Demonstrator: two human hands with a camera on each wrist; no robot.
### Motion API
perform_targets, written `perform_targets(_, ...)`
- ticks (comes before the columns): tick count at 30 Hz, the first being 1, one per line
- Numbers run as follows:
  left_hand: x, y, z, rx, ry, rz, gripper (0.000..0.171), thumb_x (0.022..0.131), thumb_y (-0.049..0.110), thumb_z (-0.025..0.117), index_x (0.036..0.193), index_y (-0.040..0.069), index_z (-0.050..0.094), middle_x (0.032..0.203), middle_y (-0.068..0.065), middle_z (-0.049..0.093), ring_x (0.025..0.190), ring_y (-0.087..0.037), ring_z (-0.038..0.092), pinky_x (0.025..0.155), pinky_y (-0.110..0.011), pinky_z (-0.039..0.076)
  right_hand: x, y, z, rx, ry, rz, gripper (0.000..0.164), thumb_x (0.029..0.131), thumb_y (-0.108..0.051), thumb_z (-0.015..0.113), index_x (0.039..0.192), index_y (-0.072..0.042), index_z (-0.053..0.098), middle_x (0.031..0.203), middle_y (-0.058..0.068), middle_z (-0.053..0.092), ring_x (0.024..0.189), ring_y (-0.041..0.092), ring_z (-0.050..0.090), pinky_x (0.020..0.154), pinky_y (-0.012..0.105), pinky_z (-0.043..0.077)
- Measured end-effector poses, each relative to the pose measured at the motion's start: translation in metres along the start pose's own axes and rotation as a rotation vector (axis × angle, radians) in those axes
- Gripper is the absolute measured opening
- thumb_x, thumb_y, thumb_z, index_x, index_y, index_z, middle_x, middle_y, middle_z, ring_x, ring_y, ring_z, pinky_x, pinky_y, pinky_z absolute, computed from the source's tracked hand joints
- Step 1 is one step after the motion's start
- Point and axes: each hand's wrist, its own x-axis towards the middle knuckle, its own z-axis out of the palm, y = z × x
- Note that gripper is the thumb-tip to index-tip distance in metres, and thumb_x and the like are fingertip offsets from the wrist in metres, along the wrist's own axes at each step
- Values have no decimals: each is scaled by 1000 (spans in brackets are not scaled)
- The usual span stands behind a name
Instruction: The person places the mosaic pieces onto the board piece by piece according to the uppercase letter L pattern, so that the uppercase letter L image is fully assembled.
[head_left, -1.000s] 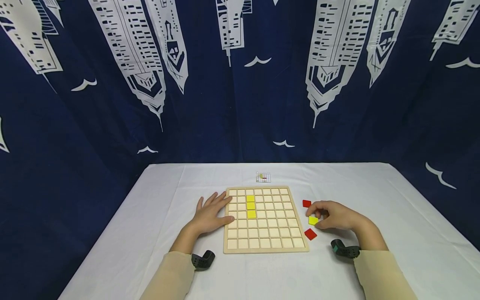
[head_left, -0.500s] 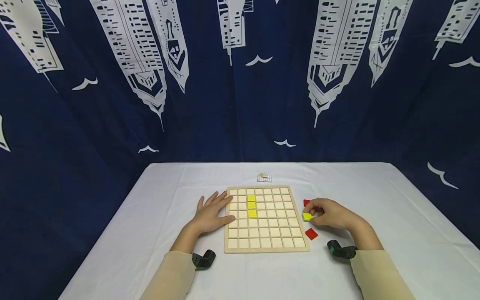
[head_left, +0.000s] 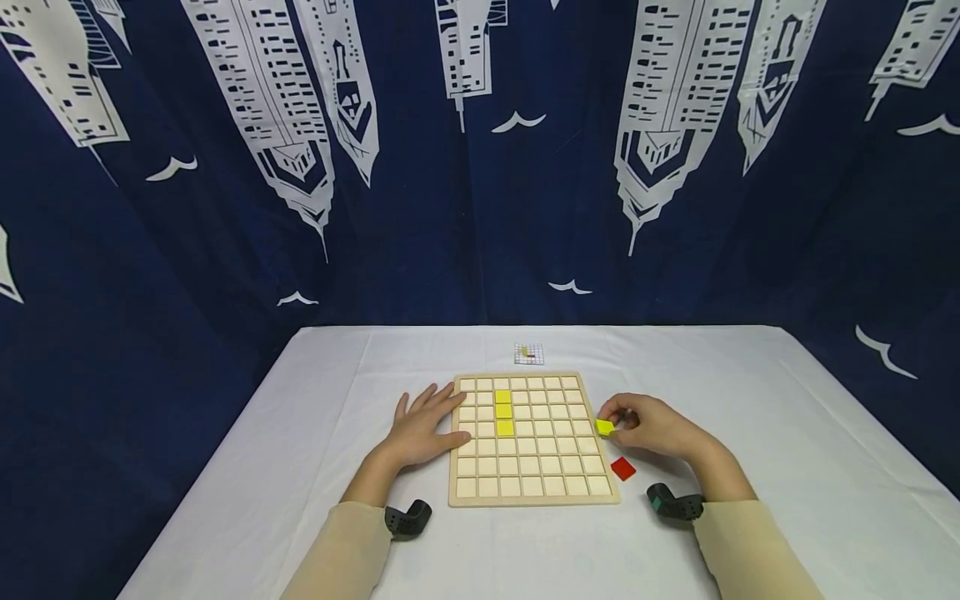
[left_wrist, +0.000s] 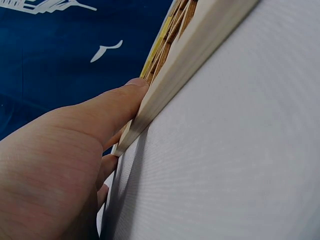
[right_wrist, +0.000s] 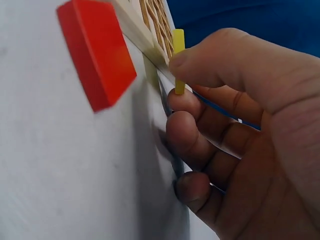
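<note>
At the right-hand edge of a pale wooden grid board [head_left: 531,502], we see a yellow tile [head_left: 604,427] pinched between thumb and fingers [right_wrist: 185,103] of a person's right hand [head_left: 648,425]. Between the tile and the cells runs the board's raised rim; whether the two touch, we cannot tell. Across the board, the left hand [head_left: 422,429] rests on the opposite edge, fingers spread and gripping nothing, its thumb laid over the rim. A red tile [head_left: 623,468] lies just beside the board, on the person's side of the right hand, one corner turned toward the grid. Three yellow tiles [head_left: 503,412] fill the second to fourth cells of the third column from the left. Beyond the far rim, we find a small printed card [head_left: 528,354] on the white-covered tabletop [head_left: 360,367], with a dark blue curtain [head_left: 480,217] of upside-down towers behind. The held tile shows its broad face to the head camera, near enough square that no long axis stands out; from the right wrist we see it edge-on, a thin strip running up and down the frame.
</note>
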Motion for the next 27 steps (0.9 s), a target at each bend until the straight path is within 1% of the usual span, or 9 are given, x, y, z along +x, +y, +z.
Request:
perform_targets(3, 1, 0, 1, -3, 2, 0, 71, 89, 51, 67, 152, 24, 45, 166, 0, 28, 157, -31, 15, 123, -65, -4, 2, -2, 2, -4, 14, 9, 25, 81, -3, 72, 105, -8, 67, 96, 4, 62, 78, 15, 50, 66, 20, 44)
perform_targets(9, 1, -1, 1, 4, 1, -1, 71, 89, 51, 66, 152, 25, 45, 166, 1, 28, 157, -30, 15, 123, -64, -4, 5, -7, 5, -23, 48, -11, 25, 81, -4, 70, 105, -10, 68, 96, 3, 63, 80, 16, 49, 66, 20, 42)
perform_targets(16, 1, -1, 1, 0, -4, -3, 71, 89, 51, 66, 152, 25, 44, 166, 1, 28, 157, -30, 15, 123, -64, -4, 7, -15, 9, -29, 73, -30, 25, 81, -3, 70, 105, -10, 68, 93, 4, 61, 76, 15, 46, 63, 21, 39)
perform_targets(21, 0, 0, 1, -2, -5, -1, 71, 89, 51, 66, 152, 25, 44, 166, 1, 27, 157, -30, 15, 123, -64, -5, 9, -21, 14, -8, 81, -56, 24, 83, -4, 72, 106, -10, 68, 96, 5, 62, 73, 14, 47, 60, 20, 42)
perform_targets(27, 0, -1, 0, -8, -4, 5, 71, 89, 50, 66, 152, 24, 44, 166, 0, 28, 157, -31, 15, 123, -65, -4, 12, -27, 20, 21, 64, -83, 23, 85, -6, 73, 108, -9, 69, 101, 6, 62, 73, 12, 51, 62, 20, 47)
